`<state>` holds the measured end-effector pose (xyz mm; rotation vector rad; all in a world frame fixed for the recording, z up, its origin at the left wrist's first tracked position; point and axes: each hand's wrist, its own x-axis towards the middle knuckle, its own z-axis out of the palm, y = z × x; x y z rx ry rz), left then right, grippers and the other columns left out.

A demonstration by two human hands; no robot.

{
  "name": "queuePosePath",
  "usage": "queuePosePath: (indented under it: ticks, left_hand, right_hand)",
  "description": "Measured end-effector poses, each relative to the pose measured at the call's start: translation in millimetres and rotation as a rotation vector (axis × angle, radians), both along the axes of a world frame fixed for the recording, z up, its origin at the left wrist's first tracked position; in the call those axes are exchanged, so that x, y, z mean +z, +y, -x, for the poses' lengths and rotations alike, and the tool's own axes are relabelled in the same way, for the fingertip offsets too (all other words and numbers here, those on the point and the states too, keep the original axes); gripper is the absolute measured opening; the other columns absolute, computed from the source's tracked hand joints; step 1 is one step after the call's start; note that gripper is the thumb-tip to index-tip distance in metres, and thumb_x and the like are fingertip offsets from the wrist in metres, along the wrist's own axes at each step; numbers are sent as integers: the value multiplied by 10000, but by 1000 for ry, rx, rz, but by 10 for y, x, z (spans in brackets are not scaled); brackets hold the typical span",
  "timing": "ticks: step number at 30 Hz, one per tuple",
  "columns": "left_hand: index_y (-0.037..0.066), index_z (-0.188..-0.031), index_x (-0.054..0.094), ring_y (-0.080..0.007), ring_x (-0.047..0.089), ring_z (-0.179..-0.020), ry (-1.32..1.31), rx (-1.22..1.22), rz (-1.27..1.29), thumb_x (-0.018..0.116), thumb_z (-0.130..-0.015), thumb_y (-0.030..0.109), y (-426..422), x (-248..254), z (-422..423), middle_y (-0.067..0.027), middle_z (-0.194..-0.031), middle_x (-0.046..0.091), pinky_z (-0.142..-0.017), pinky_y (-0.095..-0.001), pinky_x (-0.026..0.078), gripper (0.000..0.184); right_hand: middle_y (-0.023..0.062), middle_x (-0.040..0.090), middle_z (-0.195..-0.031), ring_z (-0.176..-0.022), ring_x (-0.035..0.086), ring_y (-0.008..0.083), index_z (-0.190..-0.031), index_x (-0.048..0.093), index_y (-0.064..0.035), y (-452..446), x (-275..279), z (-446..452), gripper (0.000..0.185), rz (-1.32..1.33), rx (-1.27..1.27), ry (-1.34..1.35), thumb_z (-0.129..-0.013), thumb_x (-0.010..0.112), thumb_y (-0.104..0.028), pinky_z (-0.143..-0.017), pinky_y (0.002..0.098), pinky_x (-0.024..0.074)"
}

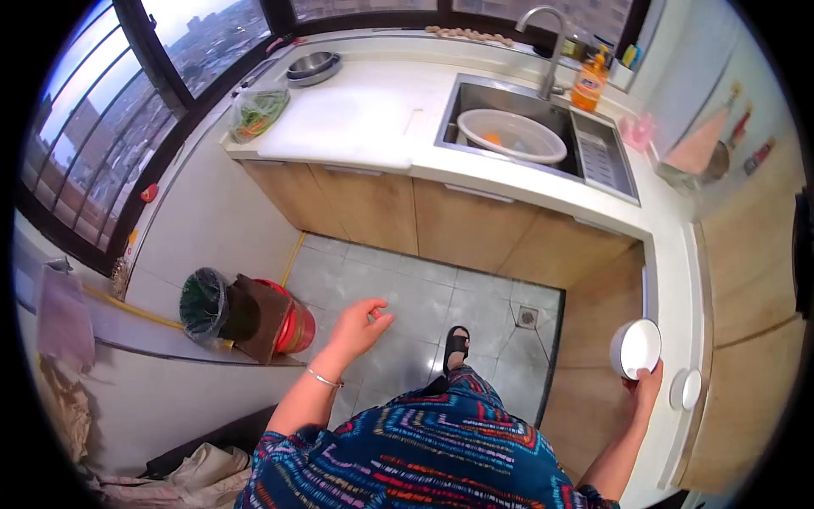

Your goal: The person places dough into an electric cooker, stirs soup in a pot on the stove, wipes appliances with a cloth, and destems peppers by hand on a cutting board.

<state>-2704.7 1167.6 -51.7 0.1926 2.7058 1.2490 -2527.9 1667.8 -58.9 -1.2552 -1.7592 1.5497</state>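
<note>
Patterned clothing (415, 454), left hand (359, 328) loosely curled, white bowl (638, 346) well apart, gripped by right hand (648, 387)

A single view is given, taken from head height and directed forward and steeply down. The scene is rendered through a wide, rounded lens, by which straight edges are bowed and the corners are blacked out. The patterned garment (424, 450) is seen nearest, along the bottom; the left hand (360, 329), right hand (649, 383) and floor (415, 288) are overlooked, with the window (203, 42) placed farther off, above.
</note>
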Motion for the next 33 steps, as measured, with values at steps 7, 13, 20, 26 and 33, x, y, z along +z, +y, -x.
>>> queuePosePath:
  ticks: [7,13,20,26,33]
  left_hand:
    - [27,-964,593,-100,493,-563,37,339,-64,648,-750,204,-768,-70,738,-34,-688,548,-547,-244,419,283]
    - [-6,-919,580,-53,480,-599,-19,639,-319,592,-782,86,-1292,-39,1045,7,-693,542,-507,-196,400,165]
    - [4,-934,581,-45,476,-593,-9,776,-235,596,-793,106,-2296,16,1794,17,-716,531,-492,-187,398,174]
    - [-8,-946,579,-91,522,-656,-18,599,-106,609,-787,138,-3119,116,2847,-23,-726,565,-600,-229,441,218]
    - [-19,-961,578,-126,553,-685,-15,461,-82,609,-784,170,-3080,249,3740,-66,-748,601,-637,-255,451,260]
  right_hand:
    - [101,537,-961,-679,572,190,-1194,389,-59,-551,181,2454,558,147,525,81,-638,428,-49,-457,267,480]
    - [105,536,-994,-741,579,175,-1196,389,-40,-1443,416,4455,528,61,833,165,-673,460,-32,-501,271,502]
    - [111,529,-967,-668,569,180,-1177,388,-35,-2721,470,5639,503,258,861,200,-682,476,-32,-489,272,510]
    - [125,524,-920,-575,563,189,-1155,381,-13,-3553,416,6120,472,377,780,134,-690,466,2,-447,264,498]
    - [121,529,-943,-615,576,191,-1182,363,-19,-4013,404,6541,493,320,781,55,-703,480,-38,-485,270,495]
